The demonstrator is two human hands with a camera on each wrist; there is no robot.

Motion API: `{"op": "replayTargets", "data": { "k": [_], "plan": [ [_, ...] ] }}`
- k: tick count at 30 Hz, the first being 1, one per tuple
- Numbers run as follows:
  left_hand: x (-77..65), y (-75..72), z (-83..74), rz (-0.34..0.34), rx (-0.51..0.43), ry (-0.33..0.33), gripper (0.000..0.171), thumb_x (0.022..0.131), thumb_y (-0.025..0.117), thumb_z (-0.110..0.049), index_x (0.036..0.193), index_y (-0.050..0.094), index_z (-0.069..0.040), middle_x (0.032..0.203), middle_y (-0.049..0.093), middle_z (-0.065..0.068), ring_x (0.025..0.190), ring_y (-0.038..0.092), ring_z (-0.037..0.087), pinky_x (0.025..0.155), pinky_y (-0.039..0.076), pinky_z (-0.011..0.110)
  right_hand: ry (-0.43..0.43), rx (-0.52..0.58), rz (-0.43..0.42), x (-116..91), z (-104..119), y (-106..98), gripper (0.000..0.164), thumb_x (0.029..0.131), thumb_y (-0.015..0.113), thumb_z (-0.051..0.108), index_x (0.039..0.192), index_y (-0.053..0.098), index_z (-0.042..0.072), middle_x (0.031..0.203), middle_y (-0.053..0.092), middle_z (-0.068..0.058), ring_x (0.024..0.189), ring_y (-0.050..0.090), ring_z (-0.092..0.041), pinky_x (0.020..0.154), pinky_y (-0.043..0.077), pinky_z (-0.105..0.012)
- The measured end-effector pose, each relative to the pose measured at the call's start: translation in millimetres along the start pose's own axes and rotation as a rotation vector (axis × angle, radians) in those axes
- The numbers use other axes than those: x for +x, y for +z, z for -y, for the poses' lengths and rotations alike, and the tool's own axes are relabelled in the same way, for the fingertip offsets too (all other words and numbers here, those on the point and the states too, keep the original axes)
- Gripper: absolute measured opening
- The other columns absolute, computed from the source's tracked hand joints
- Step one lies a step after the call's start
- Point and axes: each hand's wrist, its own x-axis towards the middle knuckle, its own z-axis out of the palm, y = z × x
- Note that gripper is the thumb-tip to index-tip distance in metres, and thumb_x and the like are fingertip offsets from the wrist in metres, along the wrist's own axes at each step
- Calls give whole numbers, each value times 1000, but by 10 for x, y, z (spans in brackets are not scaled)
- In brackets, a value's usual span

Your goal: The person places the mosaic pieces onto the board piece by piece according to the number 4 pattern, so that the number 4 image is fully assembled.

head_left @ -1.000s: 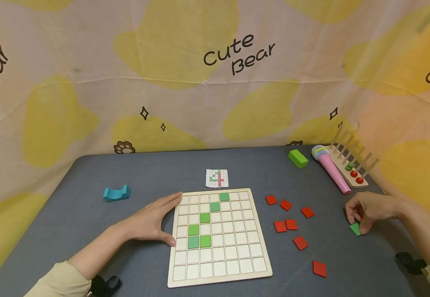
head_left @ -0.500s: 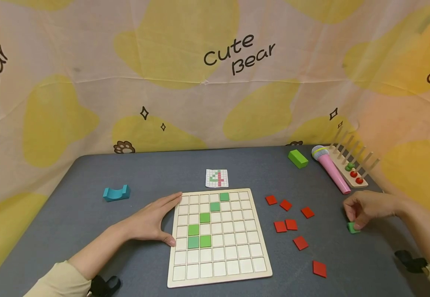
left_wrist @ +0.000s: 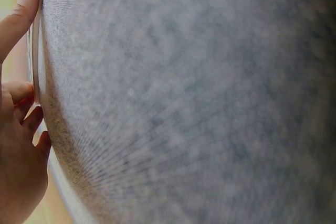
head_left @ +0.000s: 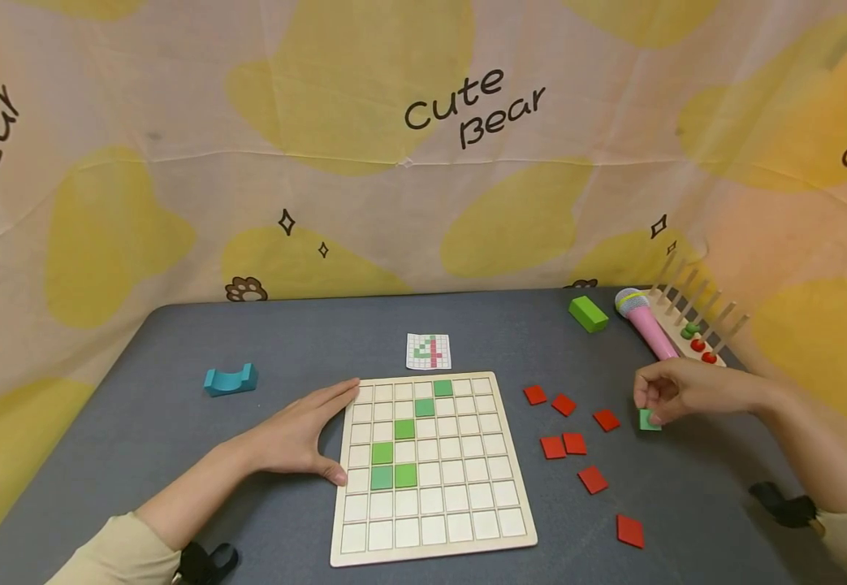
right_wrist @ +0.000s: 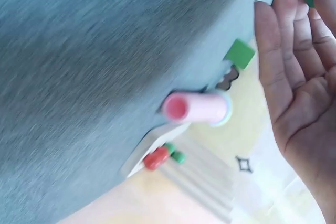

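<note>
My right hand [head_left: 689, 388] pinches a small green square tile [head_left: 648, 420] between thumb and fingers, over the table right of the red tiles. Part of that tile also shows at the top of the right wrist view, against the fingertips. My left hand [head_left: 293, 432] rests along the left edge of a wooden grid board [head_left: 434, 548], thumb and fingers spread and touching its rim. Several green tiles [head_left: 404, 429] lie in cells of the board, most in a diagonal line. Behind the board lies a card [head_left: 428, 352] printed with a green and red 4.
Several red tiles [head_left: 593, 479] are scattered right of the board. A green block [head_left: 588, 314], a pink toy microphone [head_left: 650, 329] and a pegged rack [head_left: 715, 360] with red and green beads stand at the back right. A blue curved block [head_left: 231, 380] sits at the left.
My right hand has moved left and slightly away from me, carrying the green tile from its spot farther right. My left hand and the board have stayed in place.
</note>
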Motion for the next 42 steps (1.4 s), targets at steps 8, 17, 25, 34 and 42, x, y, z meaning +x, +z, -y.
{"op": "replayTargets", "data": {
  "k": [8,17,25,34,42],
  "plan": [
    [-3,5,10,-2,0,-2,125,63,76,-74,156,27,-6,165,25,9,148,32,37,113,35,60,-70,-30,-55,268,202,85,13,92,67,6,104,63,6,81,61,-13,70,59,-17,63,53,-27],
    [-9,8,12,-2,-3,-5,125,63,77,-73,156,27,-7,165,25,9,148,33,37,113,34,60,-79,-53,-131,619,441,258,12,90,71,11,101,66,9,82,67,-12,70,64,-17,66,54,-24],
    [3,21,28,-1,2,-5,126,63,75,-76,157,26,-8,166,24,8,148,32,36,113,34,60,-2,-104,-171,898,596,458,13,87,75,19,97,68,17,83,65,-1,73,64,-8,68,55,-23],
    [14,22,33,0,3,-2,126,63,75,-76,157,27,-7,166,24,8,149,32,36,113,34,60,5,-97,-197,1125,736,692,12,87,75,17,97,69,21,82,64,3,75,61,-7,70,54,-22],
    [9,22,33,-2,3,-2,126,63,76,-75,156,27,-7,166,24,8,148,33,36,113,34,59,-3,-73,-218,1336,920,885,12,86,75,15,97,70,16,82,66,0,75,61,-8,70,52,-21]
  ]
}}
